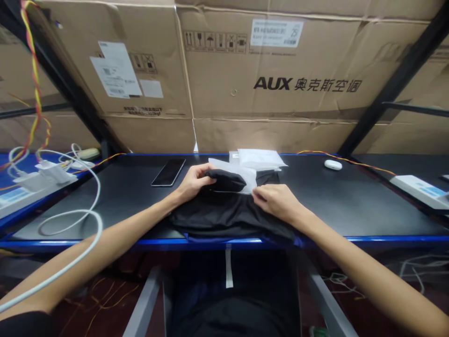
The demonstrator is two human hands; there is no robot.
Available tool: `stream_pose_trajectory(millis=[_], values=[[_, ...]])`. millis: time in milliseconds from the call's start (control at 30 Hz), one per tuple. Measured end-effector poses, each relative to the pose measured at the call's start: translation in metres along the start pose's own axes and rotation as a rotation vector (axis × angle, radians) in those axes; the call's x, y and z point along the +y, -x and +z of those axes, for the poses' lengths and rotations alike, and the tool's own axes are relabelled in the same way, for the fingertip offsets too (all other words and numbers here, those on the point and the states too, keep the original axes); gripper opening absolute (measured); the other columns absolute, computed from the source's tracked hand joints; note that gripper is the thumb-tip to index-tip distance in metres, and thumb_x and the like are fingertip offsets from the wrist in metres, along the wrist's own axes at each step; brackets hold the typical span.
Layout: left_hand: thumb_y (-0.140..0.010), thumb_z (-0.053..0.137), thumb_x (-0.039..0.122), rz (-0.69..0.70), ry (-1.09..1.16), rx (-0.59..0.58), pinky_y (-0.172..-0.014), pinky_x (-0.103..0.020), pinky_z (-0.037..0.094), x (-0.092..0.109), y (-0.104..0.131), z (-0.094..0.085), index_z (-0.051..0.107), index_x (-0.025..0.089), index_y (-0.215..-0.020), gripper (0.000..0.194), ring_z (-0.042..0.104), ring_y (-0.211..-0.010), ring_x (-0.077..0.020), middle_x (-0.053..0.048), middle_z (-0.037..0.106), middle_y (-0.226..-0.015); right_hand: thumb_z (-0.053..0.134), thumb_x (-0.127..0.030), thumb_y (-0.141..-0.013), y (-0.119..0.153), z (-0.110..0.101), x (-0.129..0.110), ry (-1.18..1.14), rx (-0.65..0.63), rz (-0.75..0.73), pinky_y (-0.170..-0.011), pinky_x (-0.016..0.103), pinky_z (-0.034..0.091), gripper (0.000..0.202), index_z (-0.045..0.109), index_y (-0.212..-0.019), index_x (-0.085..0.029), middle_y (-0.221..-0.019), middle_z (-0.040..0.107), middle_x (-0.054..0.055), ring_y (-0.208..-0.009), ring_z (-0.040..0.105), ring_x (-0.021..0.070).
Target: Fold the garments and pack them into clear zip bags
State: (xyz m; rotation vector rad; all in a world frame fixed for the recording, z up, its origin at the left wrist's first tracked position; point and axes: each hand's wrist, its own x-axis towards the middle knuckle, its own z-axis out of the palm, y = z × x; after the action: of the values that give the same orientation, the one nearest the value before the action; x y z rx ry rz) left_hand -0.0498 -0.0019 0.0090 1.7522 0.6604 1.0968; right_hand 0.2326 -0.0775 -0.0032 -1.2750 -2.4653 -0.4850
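Note:
My left hand (pixel 195 181) is closed with thumb and fingers on a folded black cloth (pixel 228 180). My right hand (pixel 273 199) pinches at the lower right corner of a thin whitish plastic bag (pixel 248 177), beside that cloth. The bag lies partly behind and under the folded cloth. Below both hands a larger black fabric (pixel 224 215) is spread in wrinkles over the table's front edge, with bits of blue showing along its hem. Just behind the bag is a stack of white plastic packets (pixel 261 159).
A phone (pixel 169 172) lies on the dark tabletop (pixel 122 201) to the left; a white earbud case (pixel 333 164) is at the right. Power strips (pixel 423 191) and white cables flank the table. One white cable (pixel 94 234) loops over my left forearm. Large cartons (pixel 224 103) stand behind.

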Motion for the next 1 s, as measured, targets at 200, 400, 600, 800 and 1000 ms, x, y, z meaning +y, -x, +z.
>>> stream_pose_trajectory(millis=[200, 400, 600, 800, 1000], values=[[-0.079, 0.073, 0.036, 0.048, -0.09, 0.085, -0.08, -0.033, 0.052, 0.003, 0.003, 0.007, 0.07, 0.016, -0.099, 0.028, 0.067, -0.087, -0.022, -0.004, 0.072, -0.093, 0.053, -0.021, -0.098, -0.002, -0.004, -0.001, -0.016, -0.056, 0.018, -0.061, 0.029, 0.03, 0.024, 0.063, -0.076, -0.019, -0.072, 0.068, 0.004, -0.066, 0.06, 0.0156], [-0.085, 0.064, 0.038, 0.03, -0.067, 0.186, -0.081, -0.031, 0.053, -0.009, -0.001, 0.011, 0.06, 0.018, -0.099, 0.024, 0.065, -0.087, -0.0194, -0.001, 0.068, -0.092, 0.053, -0.019, -0.098, -0.003, -0.005, -0.002, -0.006, -0.089, 0.033, -0.06, 0.029, 0.031, 0.02, 0.063, -0.08, -0.019, -0.077, 0.067, 0.004, -0.069, 0.058, 0.0157], [-0.09, 0.061, 0.04, 0.107, -0.463, 0.007, -0.093, -0.034, 0.052, 0.003, 0.003, 0.013, 0.056, 0.017, -0.117, 0.036, 0.064, -0.098, -0.021, -0.005, 0.068, -0.105, 0.051, -0.019, -0.1, -0.002, -0.006, -0.004, 0.088, -0.1, -0.066, -0.058, 0.03, 0.03, 0.02, 0.065, -0.086, -0.017, -0.079, 0.067, 0.004, -0.073, 0.058, 0.0166], [-0.083, 0.067, 0.026, 0.206, -0.609, -0.132, -0.098, -0.036, 0.052, 0.009, 0.003, 0.018, 0.067, 0.017, -0.116, 0.035, 0.069, -0.105, -0.0235, -0.006, 0.074, -0.111, 0.052, -0.019, -0.1, -0.002, -0.007, -0.004, 0.076, -0.124, -0.074, -0.058, 0.03, 0.03, 0.018, 0.065, -0.088, -0.017, -0.081, 0.067, 0.005, -0.075, 0.058, 0.0166], [-0.08, 0.076, 0.031, 0.199, -0.278, 0.089, -0.102, -0.043, 0.053, -0.006, -0.002, 0.012, 0.074, 0.013, -0.108, 0.033, 0.07, -0.107, -0.0276, -0.01, 0.075, -0.112, 0.048, -0.019, -0.101, -0.002, -0.005, -0.004, 0.06, -0.104, -0.027, -0.058, 0.03, 0.029, 0.022, 0.063, -0.085, -0.018, -0.079, 0.066, 0.004, -0.073, 0.058, 0.0164]])
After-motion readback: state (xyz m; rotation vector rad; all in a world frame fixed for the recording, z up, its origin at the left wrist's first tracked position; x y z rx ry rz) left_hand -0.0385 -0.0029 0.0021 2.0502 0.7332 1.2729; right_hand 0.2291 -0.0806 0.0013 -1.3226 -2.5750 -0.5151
